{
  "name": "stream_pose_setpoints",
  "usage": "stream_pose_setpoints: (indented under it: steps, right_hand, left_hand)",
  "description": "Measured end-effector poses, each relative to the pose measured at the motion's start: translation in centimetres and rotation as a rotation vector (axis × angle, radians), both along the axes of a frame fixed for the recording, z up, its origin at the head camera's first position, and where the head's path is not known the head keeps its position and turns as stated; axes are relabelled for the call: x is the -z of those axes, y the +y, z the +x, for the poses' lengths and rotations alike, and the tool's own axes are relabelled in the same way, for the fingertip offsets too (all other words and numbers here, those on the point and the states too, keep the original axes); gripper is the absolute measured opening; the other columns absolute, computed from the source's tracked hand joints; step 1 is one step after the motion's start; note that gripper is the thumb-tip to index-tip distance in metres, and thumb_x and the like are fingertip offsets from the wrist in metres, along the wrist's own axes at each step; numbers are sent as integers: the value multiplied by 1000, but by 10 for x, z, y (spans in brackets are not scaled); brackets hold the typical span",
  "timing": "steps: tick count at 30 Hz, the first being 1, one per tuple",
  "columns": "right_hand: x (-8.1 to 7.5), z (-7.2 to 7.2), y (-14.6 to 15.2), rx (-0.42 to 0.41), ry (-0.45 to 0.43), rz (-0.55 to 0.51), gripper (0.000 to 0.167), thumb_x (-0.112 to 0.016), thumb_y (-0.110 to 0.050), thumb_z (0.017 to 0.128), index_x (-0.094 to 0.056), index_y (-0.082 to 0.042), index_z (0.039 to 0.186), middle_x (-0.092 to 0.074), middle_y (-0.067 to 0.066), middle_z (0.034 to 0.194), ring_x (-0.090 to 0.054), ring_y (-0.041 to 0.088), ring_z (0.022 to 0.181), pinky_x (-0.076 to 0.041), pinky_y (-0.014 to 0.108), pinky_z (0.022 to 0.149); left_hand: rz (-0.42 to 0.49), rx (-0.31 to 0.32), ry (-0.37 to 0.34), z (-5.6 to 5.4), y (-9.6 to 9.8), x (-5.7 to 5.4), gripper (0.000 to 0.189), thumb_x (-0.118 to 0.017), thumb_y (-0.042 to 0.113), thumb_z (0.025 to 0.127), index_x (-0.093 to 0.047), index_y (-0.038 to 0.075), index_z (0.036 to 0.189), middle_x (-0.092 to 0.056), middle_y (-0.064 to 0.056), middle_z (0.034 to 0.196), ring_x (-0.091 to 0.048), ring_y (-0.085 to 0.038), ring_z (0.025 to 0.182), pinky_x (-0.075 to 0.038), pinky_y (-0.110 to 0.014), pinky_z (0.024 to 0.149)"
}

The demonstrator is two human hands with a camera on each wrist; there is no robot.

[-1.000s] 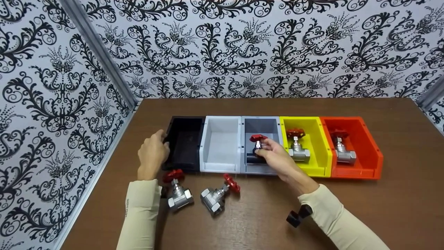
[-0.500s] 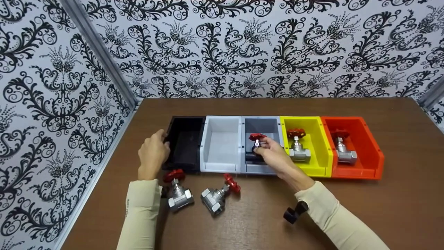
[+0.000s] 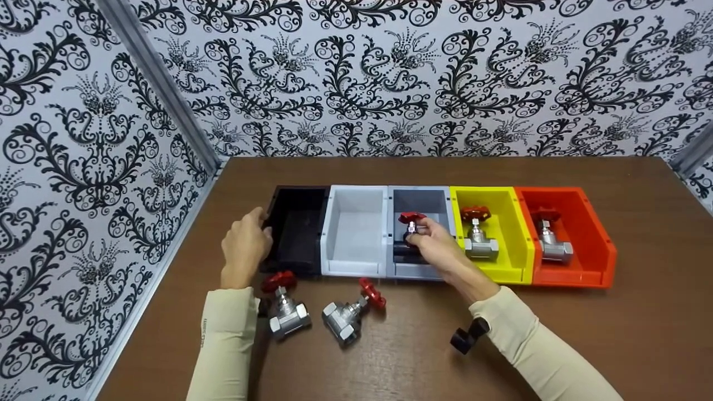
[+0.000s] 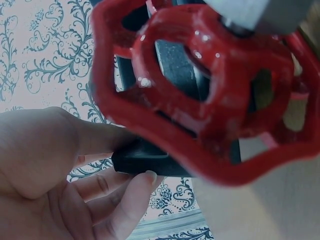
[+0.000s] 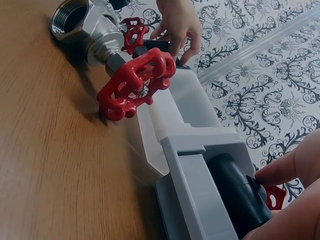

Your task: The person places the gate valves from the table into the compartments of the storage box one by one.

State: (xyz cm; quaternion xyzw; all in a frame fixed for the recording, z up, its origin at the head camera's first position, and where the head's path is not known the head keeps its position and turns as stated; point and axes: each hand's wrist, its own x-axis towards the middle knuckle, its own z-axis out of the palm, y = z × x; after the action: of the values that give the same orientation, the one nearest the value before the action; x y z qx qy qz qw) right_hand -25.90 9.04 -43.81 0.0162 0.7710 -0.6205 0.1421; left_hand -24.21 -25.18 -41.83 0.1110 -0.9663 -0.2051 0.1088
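My right hand (image 3: 443,250) pinches the neck of a black-bodied valve (image 3: 411,249) with a red handwheel, upright inside the grey bin (image 3: 418,271). In the right wrist view the black valve body (image 5: 237,192) lies across the bin, with fingertips at its neck. At the far left, my left hand (image 3: 245,245) grips the outer side of the black bin (image 3: 298,234). The left wrist view shows thumb and fingers around a corner of that bin (image 4: 145,160), partly behind a red handwheel (image 4: 225,100).
Two metal valves with red handwheels, one left (image 3: 288,312) and one right (image 3: 345,317), lie before the bins. A white bin (image 3: 356,234) adjoins the grey one. The yellow bin (image 3: 515,234) and the red bin (image 3: 590,239) each hold a metal valve. Patterned walls enclose the table (image 3: 412,345).
My right hand and the black valve have shifted slightly back and left within the grey bin. The left hand stays at the black bin.
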Motion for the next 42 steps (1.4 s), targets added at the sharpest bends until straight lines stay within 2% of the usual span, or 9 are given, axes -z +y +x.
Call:
stream_pose_setpoints:
  steps: [8,15,24,42]
  right_hand:
    - [3,-4,-4,39,22,-10,42,-55,-4,93,-46,8,132,-56,18,114,-54,22,97,-43,37,93]
    - [7,-7,-7,79,30,39,38,-58,-5,92,-50,7,127,-62,16,109,-56,20,93,-44,32,87]
    - [9,-8,-9,104,36,48,37,-58,-4,90,-52,6,125,-64,16,106,-56,20,90,-44,29,81]
    - [12,-13,-11,145,31,58,40,-56,-3,89,-50,7,128,-64,22,114,-58,22,94,-45,31,84]
  left_hand:
    - [17,18,4,1,-1,1,24,-60,12,95,-64,10,119,-69,-22,117,-66,-48,93,-50,-61,72]
    - [18,12,8,1,-1,1,25,-60,13,94,-64,11,118,-69,-23,116,-66,-49,95,-49,-62,73]
    - [22,13,14,1,-1,1,26,-60,12,94,-64,10,119,-68,-23,118,-65,-49,96,-49,-62,74]
    - [9,5,10,2,0,0,26,-60,13,93,-63,10,119,-68,-26,116,-65,-50,96,-49,-63,75]
